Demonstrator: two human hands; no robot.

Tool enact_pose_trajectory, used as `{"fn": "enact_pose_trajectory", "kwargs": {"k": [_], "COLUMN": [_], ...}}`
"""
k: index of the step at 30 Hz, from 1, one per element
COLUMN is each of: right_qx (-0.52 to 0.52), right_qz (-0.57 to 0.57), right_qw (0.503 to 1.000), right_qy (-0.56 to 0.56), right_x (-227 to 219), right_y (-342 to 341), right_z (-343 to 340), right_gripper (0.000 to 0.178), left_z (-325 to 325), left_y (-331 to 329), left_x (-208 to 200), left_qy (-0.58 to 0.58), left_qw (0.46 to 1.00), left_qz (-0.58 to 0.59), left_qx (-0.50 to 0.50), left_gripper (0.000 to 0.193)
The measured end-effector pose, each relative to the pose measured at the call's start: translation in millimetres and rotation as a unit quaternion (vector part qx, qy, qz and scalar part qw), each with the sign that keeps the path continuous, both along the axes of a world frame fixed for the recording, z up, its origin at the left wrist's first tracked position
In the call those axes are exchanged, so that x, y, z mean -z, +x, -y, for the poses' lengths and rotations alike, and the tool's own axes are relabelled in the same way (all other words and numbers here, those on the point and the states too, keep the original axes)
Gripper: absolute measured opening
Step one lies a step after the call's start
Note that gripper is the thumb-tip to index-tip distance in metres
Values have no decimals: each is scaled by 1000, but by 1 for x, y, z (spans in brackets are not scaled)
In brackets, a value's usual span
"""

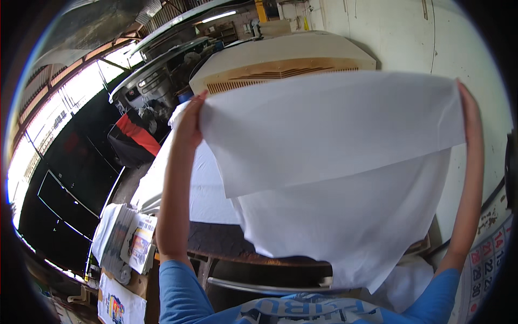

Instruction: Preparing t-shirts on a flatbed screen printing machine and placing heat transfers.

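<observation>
Beyond the person, a pale wall [399, 32] ran down the right side of the workshop, and a big cream-coloured machine hood [302, 51] with slotted vents filled the middle. From where I stood, the white cloth [334, 129] hung in the air in front of that hood, stretched between two raised hands over a dark-edged table. More white fabric [213, 186] lay flat on the table beyond the left forearm, and a stack of folded printed shirts [141, 243] sat lower left.

The left hand [190, 121] gripped the cloth's upper left corner; the right hand [471, 110] gripped the upper right, though I couldn't tell how the fingertips closed behind it. Between them the top edge ran nearly taut, while the lower layer drooped in loose, uneven folds.

It looked light and soft to me, with no stiffness of its own, likely to crease or sag if pinched midway. Those two top corners seemed the best places to hold it.
</observation>
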State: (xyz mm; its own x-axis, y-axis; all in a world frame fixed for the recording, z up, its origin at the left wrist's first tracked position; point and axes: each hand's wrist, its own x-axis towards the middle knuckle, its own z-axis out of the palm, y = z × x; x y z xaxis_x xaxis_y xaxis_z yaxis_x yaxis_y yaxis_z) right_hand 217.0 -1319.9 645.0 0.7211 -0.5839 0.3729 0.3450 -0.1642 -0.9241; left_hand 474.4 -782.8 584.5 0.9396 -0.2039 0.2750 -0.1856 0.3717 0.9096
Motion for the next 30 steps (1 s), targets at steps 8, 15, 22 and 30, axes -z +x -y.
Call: {"fn": "enact_pose_trajectory", "kwargs": {"k": [8, 15, 22, 30], "right_qx": [13, -74, 11, 105], "right_qz": [22, 232, 64, -95], "right_qw": [1000, 967, 990, 985], "right_qy": [17, 80, 125, 94], "right_x": [68, 55, 186, 341], "right_y": [149, 153, 173, 141], "right_z": [95, 145, 163, 167], "right_gripper": [26, 25, 24, 23], "left_z": [135, 187, 203, 209], "left_y": [129, 103, 123, 97], "left_x": [47, -14, 123, 280], "left_qy": [12, -76, 67, 93], "left_qw": [996, 978, 996, 976], "left_qz": [-52, 188, 65, -190], "left_qx": [-68, 39, 6, 53], "left_gripper": [37, 58, 59, 64]}}
